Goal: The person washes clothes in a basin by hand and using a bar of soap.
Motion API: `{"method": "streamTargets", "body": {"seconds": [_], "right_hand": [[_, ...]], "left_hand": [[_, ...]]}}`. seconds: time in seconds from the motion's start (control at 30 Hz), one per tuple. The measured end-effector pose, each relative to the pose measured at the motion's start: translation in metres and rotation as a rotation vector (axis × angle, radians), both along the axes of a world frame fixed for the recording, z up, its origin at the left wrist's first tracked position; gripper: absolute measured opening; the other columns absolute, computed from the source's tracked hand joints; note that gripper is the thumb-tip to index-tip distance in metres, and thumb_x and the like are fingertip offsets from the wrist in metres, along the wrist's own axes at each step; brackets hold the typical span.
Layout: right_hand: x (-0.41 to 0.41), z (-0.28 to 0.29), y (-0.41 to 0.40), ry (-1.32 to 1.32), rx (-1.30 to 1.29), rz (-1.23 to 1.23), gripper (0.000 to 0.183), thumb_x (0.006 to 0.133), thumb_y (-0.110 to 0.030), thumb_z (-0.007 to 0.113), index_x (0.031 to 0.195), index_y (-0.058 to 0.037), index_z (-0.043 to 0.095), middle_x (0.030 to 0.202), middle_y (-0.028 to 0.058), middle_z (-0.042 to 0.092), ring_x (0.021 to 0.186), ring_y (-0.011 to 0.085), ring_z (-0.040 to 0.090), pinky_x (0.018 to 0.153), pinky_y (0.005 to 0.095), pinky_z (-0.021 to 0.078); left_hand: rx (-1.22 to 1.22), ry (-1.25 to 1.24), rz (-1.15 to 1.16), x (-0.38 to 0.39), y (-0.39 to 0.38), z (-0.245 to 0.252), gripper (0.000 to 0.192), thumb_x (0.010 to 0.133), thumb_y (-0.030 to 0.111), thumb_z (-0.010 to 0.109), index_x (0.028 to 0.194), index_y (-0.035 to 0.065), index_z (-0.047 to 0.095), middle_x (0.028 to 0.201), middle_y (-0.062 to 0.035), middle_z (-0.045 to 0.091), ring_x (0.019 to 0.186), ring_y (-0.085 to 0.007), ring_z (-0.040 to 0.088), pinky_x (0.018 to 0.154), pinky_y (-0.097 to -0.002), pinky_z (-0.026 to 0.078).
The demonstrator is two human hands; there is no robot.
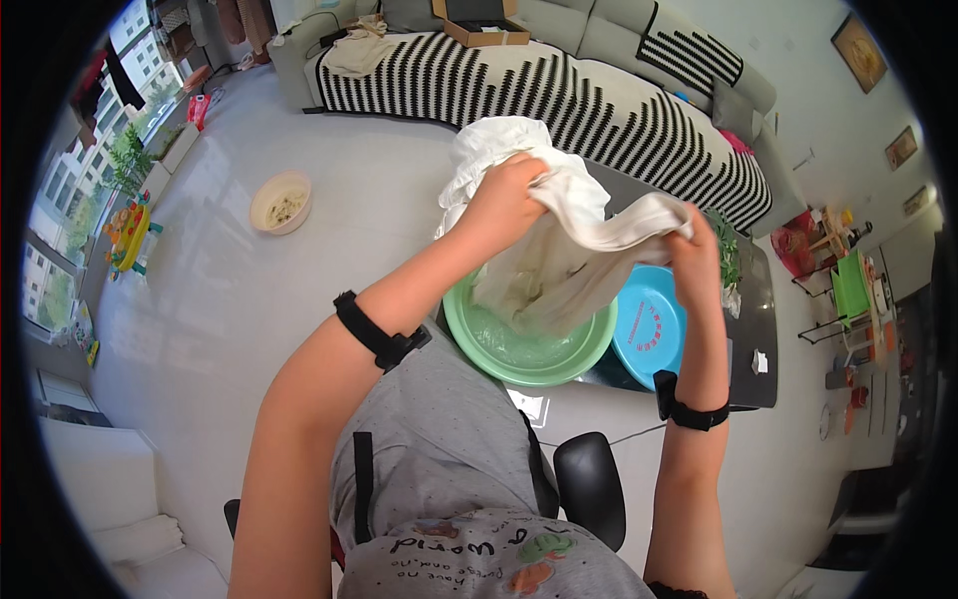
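Note:
A wet off-white cloth [591,232] is stretched between my two hands, and its lower part hangs into a green plastic basin [486,359] of water. My left hand [516,187] grips it at the upper left, fingers closed. At the right, my right hand [692,251] holds the other end above the rim of a blue plastic basin [645,329], which bears red writing. Behind my left hand lies a bunched white cloth [498,138]; what it rests on is hidden.
Both basins stand on a dark low table [756,329] with a leafy plant [726,254] at its right part. A sofa with a striped cover [449,75] is beyond. On the floor at left stands a pale pink basin [262,206]. A black chair part [591,487] is near my legs.

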State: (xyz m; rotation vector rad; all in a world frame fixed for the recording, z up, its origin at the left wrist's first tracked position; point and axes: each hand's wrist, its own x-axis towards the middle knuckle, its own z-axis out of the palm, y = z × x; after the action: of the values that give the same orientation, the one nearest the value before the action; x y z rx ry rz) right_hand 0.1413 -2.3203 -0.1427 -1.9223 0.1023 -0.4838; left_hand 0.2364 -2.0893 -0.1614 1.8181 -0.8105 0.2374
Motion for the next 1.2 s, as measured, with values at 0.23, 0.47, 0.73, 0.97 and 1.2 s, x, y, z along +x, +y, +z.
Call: {"method": "streamTargets", "body": {"seconds": [0.23,0.47,0.73,0.97,1.2], "right_hand": [[0.007,0.083,0.015,-0.155,0.304,0.028,0.027,0.089,-0.007,0.043,0.112,0.0029,0.051,0.103,0.0144,0.059,0.089,0.0237,0.062,0.072,0.0369,0.0568],[0.016,0.110,0.019,-0.234,0.300,0.080,0.027,0.089,-0.010,0.047,0.111,0.0050,0.051,0.104,0.0149,0.059,0.090,0.0239,0.062,0.074,0.0361,0.0561],[0.021,0.012,0.009,0.144,0.324,0.046,0.028,0.083,-0.007,0.050,0.109,0.0007,0.053,0.096,0.0114,0.061,0.083,0.0203,0.063,0.066,0.0335,0.0566],[0.014,-0.111,-0.009,0.658,0.320,-0.055,0.028,0.083,-0.017,0.053,0.109,-0.0043,0.056,0.104,0.0097,0.058,0.091,0.0247,0.059,0.064,0.0397,0.0568],[0.036,-0.225,0.013,0.862,0.029,-0.174,0.054,0.079,-0.021,0.059,0.126,-0.0019,0.040,0.133,0.0244,0.033,0.111,0.0415,0.046,0.070,0.0505,0.0535]], "left_hand": [[-0.078,-0.071,0.062,-0.002,-0.019,0.072,0.027,0.073,0.007,0.067,0.098,0.0009,0.060,0.090,-0.0104,0.060,0.083,-0.0237,0.059,0.074,-0.0309,0.045],[-0.185,0.058,-0.026,-0.006,-0.016,0.100,0.017,0.080,0.007,0.058,0.094,-0.0026,0.060,0.082,-0.0085,0.063,0.076,-0.0137,0.061,0.071,-0.0264,0.048],[-0.029,0.359,0.017,0.019,-0.001,-0.004,0.021,0.078,0.017,0.058,0.088,-0.0016,0.061,0.080,-0.0125,0.064,0.074,-0.0196,0.062,0.066,-0.0305,0.048],[0.177,0.828,0.147,-0.007,0.003,-0.100,0.032,0.079,0.019,0.058,0.102,-0.0029,0.053,0.081,-0.0163,0.063,0.069,-0.0191,0.063,0.052,-0.0307,0.050],[0.130,1.087,0.143,0.001,0.008,-0.205,0.063,0.073,0.003,0.058,0.130,0.0052,0.032,0.103,-0.0221,0.051,0.080,-0.0278,0.060,0.063,-0.0348,0.053]]}}
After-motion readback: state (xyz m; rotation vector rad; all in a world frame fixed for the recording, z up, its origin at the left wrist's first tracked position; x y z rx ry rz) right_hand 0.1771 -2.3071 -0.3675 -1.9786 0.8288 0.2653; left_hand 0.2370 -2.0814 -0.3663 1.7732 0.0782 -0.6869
